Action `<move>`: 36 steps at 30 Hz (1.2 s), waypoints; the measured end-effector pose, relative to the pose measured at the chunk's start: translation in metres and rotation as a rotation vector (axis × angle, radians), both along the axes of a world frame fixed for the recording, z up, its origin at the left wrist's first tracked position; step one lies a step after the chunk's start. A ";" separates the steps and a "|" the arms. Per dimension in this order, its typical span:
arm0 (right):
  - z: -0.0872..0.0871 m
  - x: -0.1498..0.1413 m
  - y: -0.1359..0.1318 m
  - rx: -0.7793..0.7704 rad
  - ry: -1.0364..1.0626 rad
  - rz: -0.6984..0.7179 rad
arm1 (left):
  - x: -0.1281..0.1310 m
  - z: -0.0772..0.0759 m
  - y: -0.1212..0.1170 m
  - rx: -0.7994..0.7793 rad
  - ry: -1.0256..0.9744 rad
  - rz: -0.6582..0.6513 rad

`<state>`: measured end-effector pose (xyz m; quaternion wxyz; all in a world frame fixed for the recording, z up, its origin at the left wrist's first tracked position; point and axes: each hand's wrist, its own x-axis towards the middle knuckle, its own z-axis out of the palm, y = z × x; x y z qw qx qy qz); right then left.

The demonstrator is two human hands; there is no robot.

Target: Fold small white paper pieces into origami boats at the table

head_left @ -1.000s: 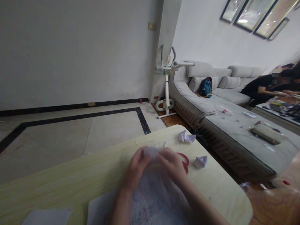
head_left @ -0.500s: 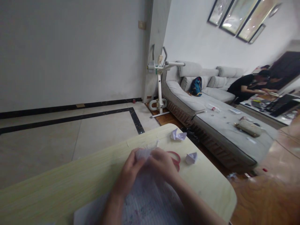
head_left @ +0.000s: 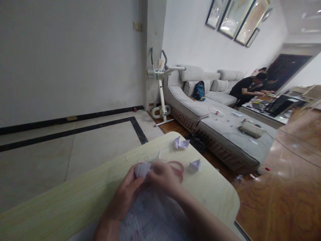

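Observation:
Between my two hands is a small folded piece of lined paper (head_left: pixel 142 170). My left hand (head_left: pixel 130 184) is closed on its left side, the thumb lying along the near edge. My right hand (head_left: pixel 162 175) pinches the right side, and its fingers partly hide the paper. Beneath my forearms lie written-on lined sheets (head_left: pixel 147 217). Just beyond my right hand are the red handles of scissors (head_left: pixel 179 169); the blades are hidden. Two folded paper pieces, a double-peaked one (head_left: pixel 181 143) and a boat-like one (head_left: pixel 195 165), stand further right.
Thin white paper strips (head_left: pixel 158 154) lie on the pale wooden table (head_left: pixel 62 207) past my hands. A grey sofa (head_left: pixel 225 134) with a blue backpack (head_left: pixel 200 91) is behind. White exercise equipment (head_left: pixel 162 93) stands by the wall. A person in black (head_left: pixel 242 88) leans over a cluttered low table.
My view has swung to the right, so the room appears shifted left. Both hands still grip the folded paper, and its striped face now shows more clearly.

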<state>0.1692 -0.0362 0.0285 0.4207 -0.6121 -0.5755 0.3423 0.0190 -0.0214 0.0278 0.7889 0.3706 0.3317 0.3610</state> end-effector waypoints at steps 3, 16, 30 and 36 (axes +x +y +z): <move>0.003 0.003 0.000 0.028 0.001 -0.002 | 0.003 0.002 0.000 0.036 0.038 0.011; 0.008 -0.008 -0.009 0.319 -0.217 -0.003 | 0.007 -0.012 0.008 -0.040 -0.059 0.313; 0.032 -0.008 -0.014 0.272 -0.577 0.139 | 0.002 -0.006 0.000 -0.028 -0.206 0.058; 0.035 -0.001 -0.016 0.297 -0.571 0.116 | 0.001 -0.005 0.000 -0.016 -0.289 0.029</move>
